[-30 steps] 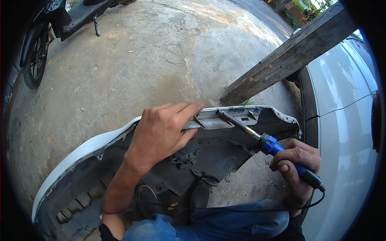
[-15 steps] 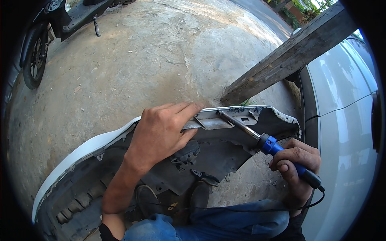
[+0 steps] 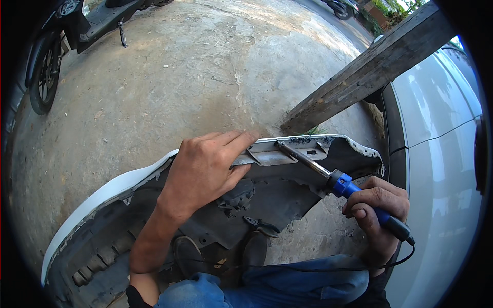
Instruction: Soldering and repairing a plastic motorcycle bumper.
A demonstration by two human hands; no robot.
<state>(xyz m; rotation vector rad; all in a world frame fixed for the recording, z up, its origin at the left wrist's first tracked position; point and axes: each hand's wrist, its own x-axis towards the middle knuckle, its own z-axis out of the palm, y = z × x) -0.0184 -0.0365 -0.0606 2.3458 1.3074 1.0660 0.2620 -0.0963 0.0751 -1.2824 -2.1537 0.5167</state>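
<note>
A car bumper [image 3: 110, 187], white outside and dark within, lies in front of me. My left hand [image 3: 208, 167] is closed over its far edge, fingers on top and thumb on the inner side. In my right hand [image 3: 379, 210] is a blue soldering iron [image 3: 343, 186], gripped by its handle. Its metal tip touches the bumper's inner edge, just right of my left hand. Dark, rough melted marks show along the rim beside the tip. A black cord runs from the handle back across my jeans.
Pliers [image 3: 262, 226] lie by my shoes [image 3: 254, 251]. A wooden post [image 3: 359, 72] slants up beyond the bumper. A pale car [image 3: 436, 154] stands close on the right, a parked motorbike [image 3: 46, 72] at the far left. Another motorbike [image 3: 341, 7] is on the road at the top.
A motorbike has come into view on the road at the top. My hands, the soldering iron and the bumper are almost exactly where they were.
</note>
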